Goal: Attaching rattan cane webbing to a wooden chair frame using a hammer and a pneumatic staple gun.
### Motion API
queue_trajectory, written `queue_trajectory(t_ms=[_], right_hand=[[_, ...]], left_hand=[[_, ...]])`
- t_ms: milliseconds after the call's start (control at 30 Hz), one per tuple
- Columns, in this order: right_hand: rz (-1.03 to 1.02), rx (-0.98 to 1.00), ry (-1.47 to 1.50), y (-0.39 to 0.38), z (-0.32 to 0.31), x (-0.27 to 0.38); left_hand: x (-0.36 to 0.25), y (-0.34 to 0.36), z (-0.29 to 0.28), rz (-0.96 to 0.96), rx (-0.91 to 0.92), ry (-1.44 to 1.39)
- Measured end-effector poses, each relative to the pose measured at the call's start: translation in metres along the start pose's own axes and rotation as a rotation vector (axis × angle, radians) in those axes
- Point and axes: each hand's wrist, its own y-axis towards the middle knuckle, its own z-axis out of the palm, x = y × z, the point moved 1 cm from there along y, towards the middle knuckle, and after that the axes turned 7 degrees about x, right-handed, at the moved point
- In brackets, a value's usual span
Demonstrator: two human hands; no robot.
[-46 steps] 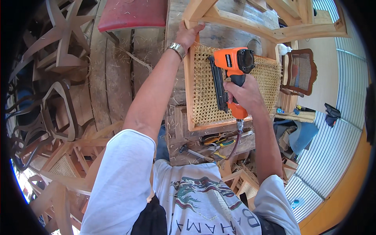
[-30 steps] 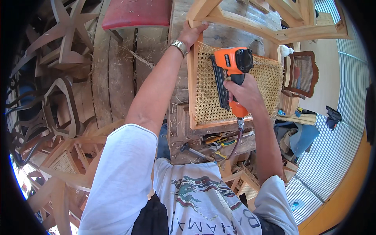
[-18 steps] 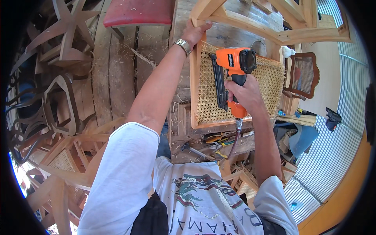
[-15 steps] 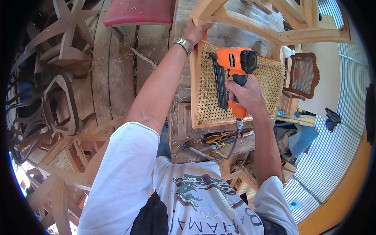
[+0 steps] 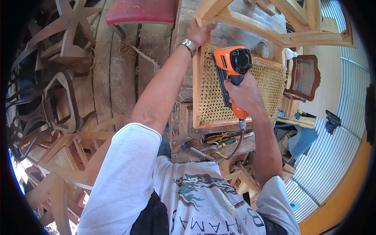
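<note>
In my right hand [image 5: 246, 94] is an orange and black pneumatic nail gun [image 5: 234, 62], its handle gripped in my closed fingers. An air hose [image 5: 236, 147] runs down from the gun's grip. Below the gun lies a woven cane panel [image 5: 264, 84] set in a light wooden chair frame [image 5: 197, 86]. My left hand [image 5: 199, 32], with a metal-banded watch on its wrist, is wrapped round the frame's far left corner, where a leg joins it. The gun hides part of the cane, and its nose appears close to the left side of the weave.
The frame rests on a worn wooden workbench [image 5: 182, 84]. Pliers [image 5: 227, 143] and a hammer [image 5: 197, 152] lie at its near edge. A red-seated chair [image 5: 141, 11] stands far left. Bare chair frames [image 5: 62, 103] crowd the left. A dark cane-backed piece [image 5: 304, 76] is at the right.
The nail gun has tilted and shifted slightly left and down in my right hand. My left hand keeps its hold on the frame's corner.
</note>
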Motion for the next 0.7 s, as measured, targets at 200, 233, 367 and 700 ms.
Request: queue_trajectory(t_ms=[200,233,367,700], right_hand=[[0.006,0.073,0.088,-0.006,-0.018,-0.002],[-0.002,0.073,0.110,-0.007,-0.018,-0.004],[-0.042,0.061,0.164,-0.009,-0.015,-0.009],[-0.004,0.063,0.158,-0.004,-0.006,-0.003]], left_hand=[[-0.003,0.002,0.001,-0.029,-0.042,0.018],[-0.003,0.001,0.000,-0.008,-0.030,0.005],[0.000,0.003,-0.002,-0.014,0.045,-0.011],[0.002,0.004,-0.002,-0.006,0.026,-0.021]])
